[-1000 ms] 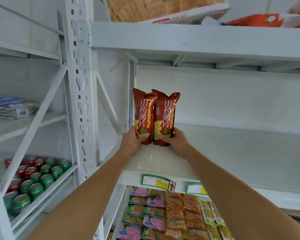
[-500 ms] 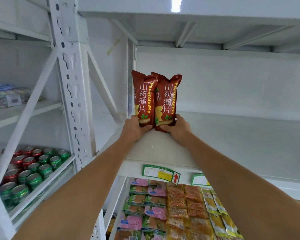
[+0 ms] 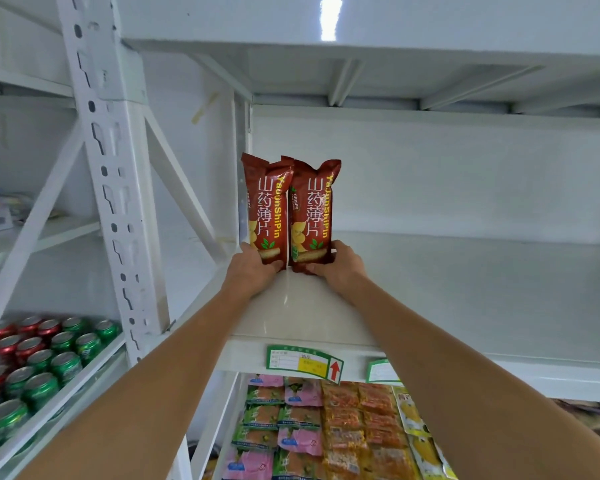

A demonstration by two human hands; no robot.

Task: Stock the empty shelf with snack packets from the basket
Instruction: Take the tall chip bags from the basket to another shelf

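Note:
Two tall dark-red snack packets stand upright side by side at the left end of the white shelf [image 3: 464, 299], deep toward the back. My left hand [image 3: 253, 268] grips the foot of the left packet [image 3: 267, 209]. The right packet [image 3: 314, 209] is held at its base by my right hand [image 3: 340, 265], fingers curled round the right edge. Both packets touch each other and rest on the shelf board. The basket is out of view.
A white perforated upright [image 3: 115, 188] with diagonal braces stands left of the shelf. Red and green cans [image 3: 42, 365] fill the lower left shelf. Below my arms lie rows of small coloured snack packs [image 3: 312, 427]. Price labels [image 3: 303, 363] hang on the shelf's front edge.
Both hands have pushed the two packets farther back onto the shelf, and the packets now stand straighter. The camera has tilted down, so the upper shelf's goods have left the view.

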